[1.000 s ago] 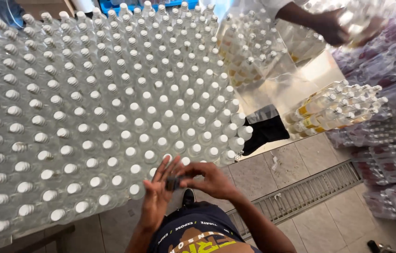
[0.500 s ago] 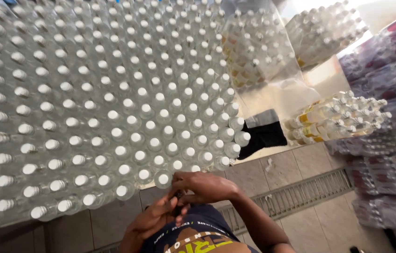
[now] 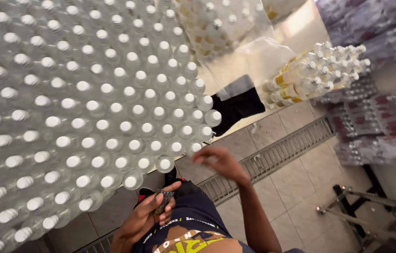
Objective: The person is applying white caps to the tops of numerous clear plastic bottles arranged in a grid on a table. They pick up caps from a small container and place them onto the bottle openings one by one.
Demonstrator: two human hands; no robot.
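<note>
Directly below the camera, the left hand (image 3: 148, 213) is curled narrow around a small dark object (image 3: 162, 200), held against the person's lap; what that object is cannot be made out. The right hand (image 3: 219, 161) is raised toward the near edge of the bottles (image 3: 113, 122), blurred by motion, so whether its fingers grip anything cannot be told. It sits just beside the nearest bottle (image 3: 165, 164) at the block's corner. The bottles, clear with white caps, stand packed upright in rows; the surface beneath them is hidden, and the block is cut off at the left and top edges. Behind it lie wrapped packs (image 3: 317, 75) of bottles, partly out of frame. A black cloth (image 3: 237, 105) lies beside the block. A floor drain (image 3: 273, 157) runs across the tiles.
</note>
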